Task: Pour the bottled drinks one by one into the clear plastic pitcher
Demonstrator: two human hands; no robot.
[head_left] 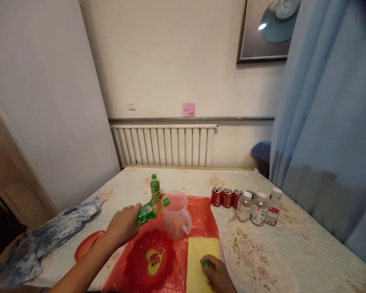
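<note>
My left hand (123, 226) is closed around a green-labelled drink bottle (148, 212), tilted nearly flat with its neck at the rim of a clear plastic pitcher (174, 221). Whether liquid flows from it, I cannot tell. My right hand (216, 272) pinches a small green bottle cap (206, 264) above a folded yellow cloth (198, 252). In front of the pitcher lies a red scalloped tray (137, 260) with a gold heart design. Behind the pitcher, a second green bottle (155, 188) stands upright with its cap on.
A red plastic sheet (201, 211) lies under the pitcher and tray. Several red cans (216, 197) and three clear white-capped jars (244, 209) stand at the right. An orange-red lid (87, 244) and a blue-white patterned cloth (55, 240) lie at the left.
</note>
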